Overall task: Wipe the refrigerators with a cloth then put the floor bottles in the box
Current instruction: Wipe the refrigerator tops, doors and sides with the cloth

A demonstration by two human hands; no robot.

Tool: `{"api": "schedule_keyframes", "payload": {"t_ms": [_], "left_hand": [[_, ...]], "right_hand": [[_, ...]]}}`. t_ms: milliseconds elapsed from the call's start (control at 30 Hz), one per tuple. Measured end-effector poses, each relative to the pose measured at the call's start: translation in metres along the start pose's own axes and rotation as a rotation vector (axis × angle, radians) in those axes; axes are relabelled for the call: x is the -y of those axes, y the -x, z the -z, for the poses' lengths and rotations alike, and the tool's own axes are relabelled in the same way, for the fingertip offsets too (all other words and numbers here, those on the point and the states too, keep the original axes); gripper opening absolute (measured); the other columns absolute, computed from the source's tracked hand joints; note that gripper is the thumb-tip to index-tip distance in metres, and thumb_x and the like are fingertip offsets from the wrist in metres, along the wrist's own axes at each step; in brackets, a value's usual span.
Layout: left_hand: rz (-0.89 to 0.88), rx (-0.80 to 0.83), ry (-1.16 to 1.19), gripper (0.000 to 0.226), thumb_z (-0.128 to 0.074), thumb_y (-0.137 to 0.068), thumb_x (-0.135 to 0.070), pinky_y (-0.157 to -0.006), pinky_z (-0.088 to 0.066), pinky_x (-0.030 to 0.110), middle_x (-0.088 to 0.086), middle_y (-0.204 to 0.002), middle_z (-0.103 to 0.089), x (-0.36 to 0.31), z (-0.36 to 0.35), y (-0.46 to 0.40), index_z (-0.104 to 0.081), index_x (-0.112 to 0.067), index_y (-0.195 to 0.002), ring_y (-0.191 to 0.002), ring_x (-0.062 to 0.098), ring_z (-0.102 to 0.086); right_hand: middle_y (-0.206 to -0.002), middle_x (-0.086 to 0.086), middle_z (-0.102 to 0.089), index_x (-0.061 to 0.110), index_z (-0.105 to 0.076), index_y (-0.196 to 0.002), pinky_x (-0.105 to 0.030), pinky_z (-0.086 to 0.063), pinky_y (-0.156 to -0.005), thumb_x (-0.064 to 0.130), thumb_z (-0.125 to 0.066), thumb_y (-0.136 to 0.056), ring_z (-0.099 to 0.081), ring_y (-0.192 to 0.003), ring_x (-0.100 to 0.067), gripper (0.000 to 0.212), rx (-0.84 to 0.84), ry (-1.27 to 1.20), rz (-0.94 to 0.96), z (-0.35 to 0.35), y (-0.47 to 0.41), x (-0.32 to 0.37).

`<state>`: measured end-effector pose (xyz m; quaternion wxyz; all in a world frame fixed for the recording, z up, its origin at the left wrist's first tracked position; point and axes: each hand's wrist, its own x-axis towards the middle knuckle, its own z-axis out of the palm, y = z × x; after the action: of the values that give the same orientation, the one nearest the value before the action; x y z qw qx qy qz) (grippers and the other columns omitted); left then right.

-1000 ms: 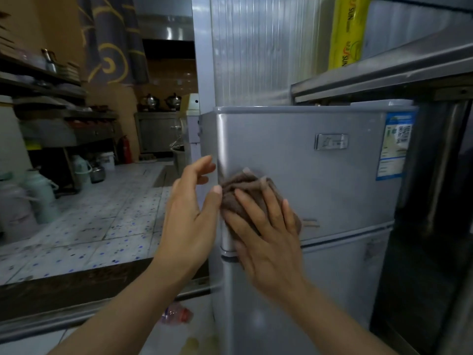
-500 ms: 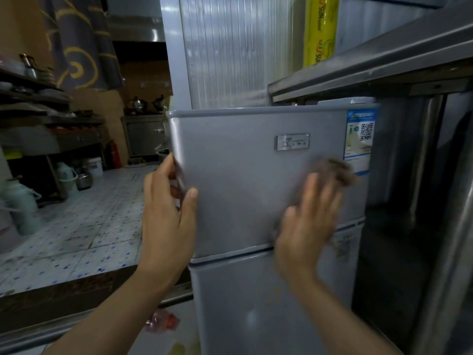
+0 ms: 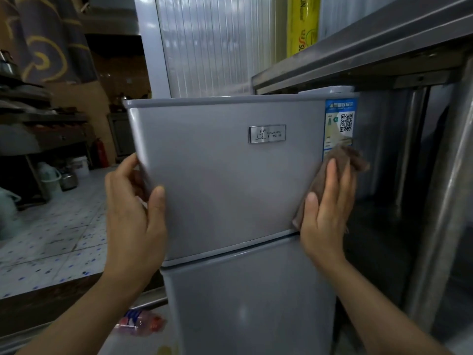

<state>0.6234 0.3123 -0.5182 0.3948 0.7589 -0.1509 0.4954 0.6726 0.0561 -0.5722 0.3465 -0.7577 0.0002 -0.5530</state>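
Note:
A small silver two-door refrigerator fills the middle of the view. My left hand grips the left edge of its upper door, thumb on the front and fingers round the side. My right hand presses a brown cloth flat against the door's right edge, just below a blue label; the fingers lie straight on the cloth. A crushed plastic bottle with a red and blue label lies on the floor by the refrigerator's lower left corner.
A steel shelf overhangs the refrigerator's right side, with its steel leg close at the right. A yellow roll stands on the shelf. To the left lies a tiled floor with a white bucket, a red extinguisher and racks.
My right hand has swept the cloth from the door's left edge across to its right edge. My left hand has closed round the door's left edge.

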Motion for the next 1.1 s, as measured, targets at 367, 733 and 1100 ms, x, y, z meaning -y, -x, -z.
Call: {"api": "schedule_keyframes", "payload": {"t_ms": [367,733,1100], "left_hand": [[0.132,0.129,-0.095,0.033,-0.051,-0.093,-0.021,-0.070,-0.040,0.026,0.005,-0.107,-0.046,0.034,0.005,0.061,-0.043,-0.018,-0.124,-0.086,0.014,-0.047],[0.171,0.124,-0.012,0.017,-0.047,-0.096,-0.019,-0.069,-0.040,0.018,-0.024,-0.092,-0.045,0.031,-0.002,0.072,-0.038,-0.025,-0.109,-0.083,-0.019,-0.047],[0.227,0.202,0.067,0.014,-0.045,-0.092,-0.025,-0.074,-0.043,0.022,-0.003,-0.095,-0.052,0.032,0.005,0.070,-0.041,-0.023,-0.105,-0.088,0.006,-0.051]], "right_hand": [[-0.157,-0.010,-0.013,0.023,-0.011,-0.152,-0.040,-0.020,-0.116,0.035,-0.031,-0.092,-0.021,-0.142,-0.025,0.065,-0.091,-0.164,-0.281,-0.003,-0.003,-0.028],[-0.159,-0.012,-0.003,0.017,-0.009,-0.152,-0.035,-0.004,-0.119,0.029,-0.031,-0.095,-0.003,-0.147,-0.025,0.063,-0.090,-0.092,-0.371,-0.010,0.040,-0.025],[-0.151,-0.011,-0.013,0.015,-0.022,-0.146,-0.051,-0.018,-0.115,0.043,-0.037,-0.093,-0.016,-0.141,-0.036,0.062,0.084,0.084,0.202,-0.028,0.111,0.010]]}}
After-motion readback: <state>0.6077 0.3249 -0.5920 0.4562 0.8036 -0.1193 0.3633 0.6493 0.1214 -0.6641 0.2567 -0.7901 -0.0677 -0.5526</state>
